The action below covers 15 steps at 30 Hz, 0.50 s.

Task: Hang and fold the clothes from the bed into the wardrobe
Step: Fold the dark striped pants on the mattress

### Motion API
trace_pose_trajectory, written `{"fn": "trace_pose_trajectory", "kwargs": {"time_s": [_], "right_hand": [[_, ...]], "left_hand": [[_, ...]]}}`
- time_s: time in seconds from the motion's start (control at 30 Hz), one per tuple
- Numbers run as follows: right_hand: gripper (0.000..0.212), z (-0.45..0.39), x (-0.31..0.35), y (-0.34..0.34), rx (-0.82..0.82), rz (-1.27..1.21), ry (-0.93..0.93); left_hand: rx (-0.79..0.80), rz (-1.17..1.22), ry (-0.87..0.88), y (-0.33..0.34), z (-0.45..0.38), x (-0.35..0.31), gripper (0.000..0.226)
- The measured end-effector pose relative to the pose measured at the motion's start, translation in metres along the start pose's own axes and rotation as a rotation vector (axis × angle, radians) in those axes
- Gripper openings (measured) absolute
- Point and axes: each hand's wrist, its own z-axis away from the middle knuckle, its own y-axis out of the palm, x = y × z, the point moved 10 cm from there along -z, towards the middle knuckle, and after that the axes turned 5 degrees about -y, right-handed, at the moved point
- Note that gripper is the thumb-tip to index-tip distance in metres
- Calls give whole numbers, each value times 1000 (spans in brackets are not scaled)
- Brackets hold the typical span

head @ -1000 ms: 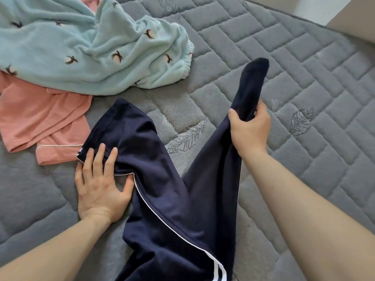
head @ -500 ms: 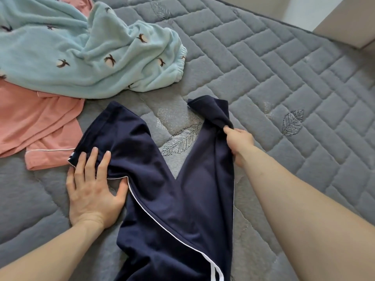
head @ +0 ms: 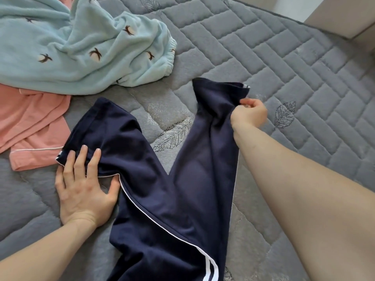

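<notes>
Navy blue trousers [head: 178, 189] with white side stripes lie spread in a V on the grey quilted bed [head: 284, 63]. My left hand [head: 85, 183] lies flat with straight fingers, pressing on the hem end of the left leg. My right hand [head: 248, 113] pinches the outer edge of the right leg near its hem, which lies slightly rumpled on the bed.
A light blue fleece garment [head: 77, 43] with small bird motifs lies crumpled at the upper left. A pink garment [head: 30, 126] with white piping sits under and below it at the left edge. A beige piece of furniture [head: 345, 15] stands beyond the bed's far right corner.
My right hand brought the raised right trouser leg down onto the bed and drew its hem outward to the right. The left hand stayed pressed on the left leg.
</notes>
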Motion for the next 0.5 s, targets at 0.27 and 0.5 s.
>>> {"fn": "trace_pose_trajectory", "kwargs": {"time_s": [0.27,0.5], "right_hand": [[39,45,-35,-3,235,350,-340],[55,170,-76,4,430,360,-405]], "left_hand": [[21,-8,-3,1,1,0,83],[18,2,-5,1,0,0,82]]}}
